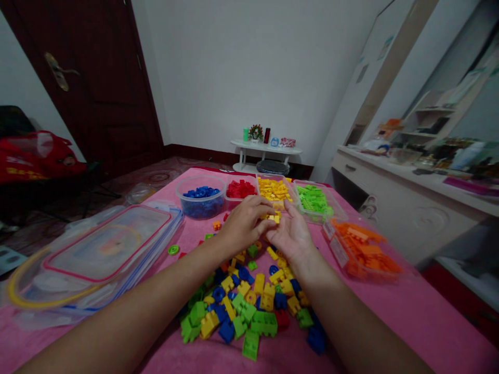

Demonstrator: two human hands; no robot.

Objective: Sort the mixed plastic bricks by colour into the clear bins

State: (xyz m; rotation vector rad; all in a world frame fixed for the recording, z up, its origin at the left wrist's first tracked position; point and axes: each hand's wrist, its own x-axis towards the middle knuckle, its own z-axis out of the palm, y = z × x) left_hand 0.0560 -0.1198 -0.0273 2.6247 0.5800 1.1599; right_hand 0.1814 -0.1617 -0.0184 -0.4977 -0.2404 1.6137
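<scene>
Yellow bricks (274, 217) are pinched between both hands, just in front of the yellow tub (260, 182). The left hand (244, 223) curls its fingers over them, and the right hand (292, 235) grips from the other side, thumb raised. Under the wrists a mixed pile of bricks (249, 306) lies on the pink cloth (409, 311). The blue tub (200, 210), red tub (237, 201), green tub (337, 209) and orange tub (339, 252) stand around.

Five brick tubs (178, 193), two hands — left (244, 223), right (292, 236) — one loose pile (249, 301)
</scene>
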